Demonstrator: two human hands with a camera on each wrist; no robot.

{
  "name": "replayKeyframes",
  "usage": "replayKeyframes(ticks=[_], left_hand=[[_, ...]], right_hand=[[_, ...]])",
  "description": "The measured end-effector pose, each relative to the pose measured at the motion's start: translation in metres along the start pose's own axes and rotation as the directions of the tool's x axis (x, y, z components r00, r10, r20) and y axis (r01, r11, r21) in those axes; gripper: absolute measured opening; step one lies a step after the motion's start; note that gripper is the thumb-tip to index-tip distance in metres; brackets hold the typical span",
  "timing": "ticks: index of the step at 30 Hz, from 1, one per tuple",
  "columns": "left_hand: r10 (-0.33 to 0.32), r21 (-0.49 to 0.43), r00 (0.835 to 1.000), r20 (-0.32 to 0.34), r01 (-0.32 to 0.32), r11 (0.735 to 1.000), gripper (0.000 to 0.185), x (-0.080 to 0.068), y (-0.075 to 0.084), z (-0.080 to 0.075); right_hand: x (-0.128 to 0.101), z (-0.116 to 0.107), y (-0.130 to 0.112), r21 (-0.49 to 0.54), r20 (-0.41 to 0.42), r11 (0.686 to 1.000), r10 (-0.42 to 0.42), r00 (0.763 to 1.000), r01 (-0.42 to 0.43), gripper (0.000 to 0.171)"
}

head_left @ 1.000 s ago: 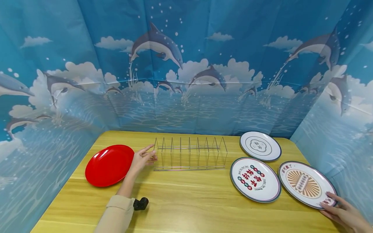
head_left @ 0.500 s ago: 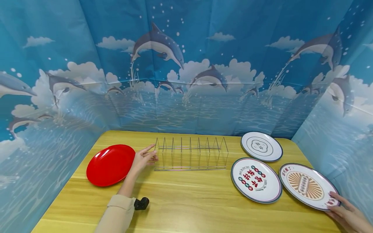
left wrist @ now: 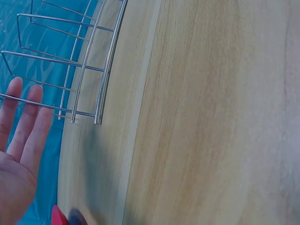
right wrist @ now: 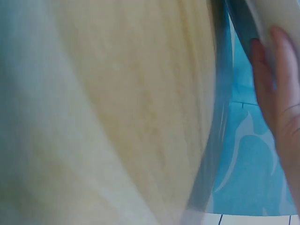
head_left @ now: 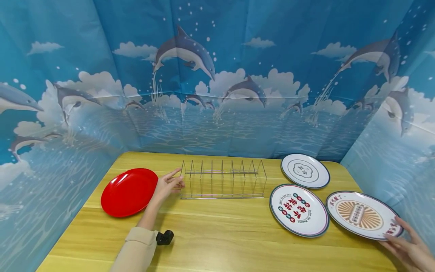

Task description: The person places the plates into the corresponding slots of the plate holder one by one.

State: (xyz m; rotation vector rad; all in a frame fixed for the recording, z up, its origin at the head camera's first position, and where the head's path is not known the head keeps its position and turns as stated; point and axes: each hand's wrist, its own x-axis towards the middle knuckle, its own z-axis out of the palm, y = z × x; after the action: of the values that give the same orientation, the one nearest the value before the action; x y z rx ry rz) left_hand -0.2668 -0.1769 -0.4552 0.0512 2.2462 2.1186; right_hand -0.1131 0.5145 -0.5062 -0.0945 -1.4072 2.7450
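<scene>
My left hand [head_left: 168, 185] is at the left end of a silver wire plate rack [head_left: 222, 196]. In the left wrist view, the fingers [left wrist: 33, 117] are nearly straight, touching the end wire; the thumb is out of sight. At the far right, my right hand [head_left: 409, 241] pinches the rim of a white plate [head_left: 360, 215] with an orange sunburst print, thumb on top and fingers partly hidden underneath. That plate tilts, its near right side raised off the table. Only a pale piece of its edge [right wrist: 267, 28] shows in the right wrist view.
A red plate [head_left: 129, 192] lies left of the rack. Two white plates lie to its right: one with red lettering [head_left: 299, 209], one with a grey emblem [head_left: 304, 170] farther back. Dolphin-print curtains [head_left: 217, 75] border the wooden table [head_left: 217, 234].
My right hand has lifted the near right side of the sunburst plate and shifted it slightly right. The left hand and the rack keep their places.
</scene>
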Motion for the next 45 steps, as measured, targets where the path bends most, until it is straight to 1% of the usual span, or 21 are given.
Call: replayKeyframes(ticks=[2,3,5,7,9,11,12,13,16,18,19,20,22,25,27,31,36,38,41,45], left_hand=[[0.004,0.004,1.000,0.008,-0.004,1.000,0.049,0.000,0.000,0.000],[0.007,0.005,1.000,0.010,-0.008,1.000,0.048,0.000,0.000,0.000],[0.017,0.010,1.000,0.013,-0.017,1.000,0.048,0.000,0.000,-0.001],[0.024,0.011,1.000,0.015,-0.024,1.000,0.048,0.001,0.000,-0.001],[0.031,0.021,0.999,0.014,-0.031,0.999,0.049,0.002,0.000,-0.001],[0.035,0.025,0.999,0.016,-0.035,0.999,0.047,0.003,0.000,-0.002],[0.038,0.027,0.999,0.019,-0.039,0.999,0.047,0.003,0.000,-0.002],[0.046,0.036,0.999,0.026,-0.047,0.998,0.047,0.003,0.000,-0.002],[0.067,0.048,0.997,0.039,-0.069,0.996,0.045,0.004,0.000,-0.003],[0.075,0.052,0.996,0.045,-0.077,0.996,0.044,0.005,0.000,-0.004],[0.075,0.052,0.996,0.047,-0.077,0.996,0.044,0.005,0.000,-0.004],[0.073,0.048,0.996,0.048,-0.075,0.996,0.044,0.005,0.000,-0.004],[0.066,0.050,0.997,0.050,-0.069,0.996,0.044,0.005,0.000,-0.005],[0.065,0.051,0.996,0.062,-0.069,0.996,0.044,0.005,0.000,-0.006],[0.068,0.048,0.995,0.071,-0.071,0.996,0.044,0.005,0.000,-0.006],[0.064,0.035,0.995,0.074,-0.067,0.997,0.043,0.007,0.000,-0.006],[0.047,0.015,0.996,0.078,-0.049,0.999,0.047,0.007,0.000,-0.006],[0.039,0.009,0.996,0.077,-0.040,0.999,0.048,0.007,-0.001,-0.006],[0.033,0.017,0.997,0.075,-0.034,0.999,0.049,0.008,-0.001,-0.006],[0.034,0.023,0.997,0.072,-0.035,0.999,0.048,0.008,-0.001,-0.006]], right_hand=[[0.002,0.003,-0.002,-0.016,-0.032,0.999,-0.036,0.999,0.035,0.065],[0.003,0.005,-0.003,-0.049,-0.056,0.997,-0.055,0.997,0.052,0.066],[0.007,0.007,-0.006,-0.149,-0.094,0.985,-0.097,0.991,0.082,0.072],[0.016,-0.001,-0.008,-0.233,-0.114,0.966,-0.143,0.983,0.114,0.078],[0.026,-0.010,-0.009,-0.278,-0.099,0.947,-0.197,0.975,0.163,0.081],[0.036,-0.013,-0.010,-0.259,-0.045,0.935,-0.262,0.964,0.242,0.081],[0.038,-0.007,-0.013,-0.238,-0.024,0.933,-0.285,0.958,0.271,0.080],[0.040,0.002,-0.015,-0.217,0.014,0.924,-0.319,0.948,0.315,0.079],[0.035,0.061,-0.026,-0.188,0.070,0.914,-0.351,0.934,0.358,0.076],[0.031,0.107,-0.032,-0.182,0.108,0.916,-0.342,0.933,0.357,0.074],[0.032,0.125,-0.033,-0.165,0.138,0.918,-0.341,0.930,0.361,0.073],[0.031,0.145,-0.034,-0.151,0.154,0.925,-0.325,0.933,0.348,0.072],[0.035,0.173,-0.032,-0.085,0.217,0.940,-0.307,0.927,0.331,0.071],[0.044,0.206,-0.025,0.004,0.304,0.955,-0.283,0.910,0.296,0.070],[0.051,0.226,-0.019,0.013,0.349,0.961,-0.265,0.899,0.278,0.069],[0.064,0.265,-0.002,-0.047,0.410,0.967,-0.211,0.887,0.252,0.069],[0.074,0.309,0.021,-0.147,0.431,0.969,-0.119,0.895,0.200,0.069],[0.077,0.325,0.030,-0.195,0.434,0.965,-0.077,0.898,0.177,0.069],[0.081,0.347,0.044,-0.268,0.450,0.951,-0.021,0.893,0.157,0.069],[0.086,0.374,0.061,-0.377,0.448,0.915,0.046,0.893,0.141,0.071]])
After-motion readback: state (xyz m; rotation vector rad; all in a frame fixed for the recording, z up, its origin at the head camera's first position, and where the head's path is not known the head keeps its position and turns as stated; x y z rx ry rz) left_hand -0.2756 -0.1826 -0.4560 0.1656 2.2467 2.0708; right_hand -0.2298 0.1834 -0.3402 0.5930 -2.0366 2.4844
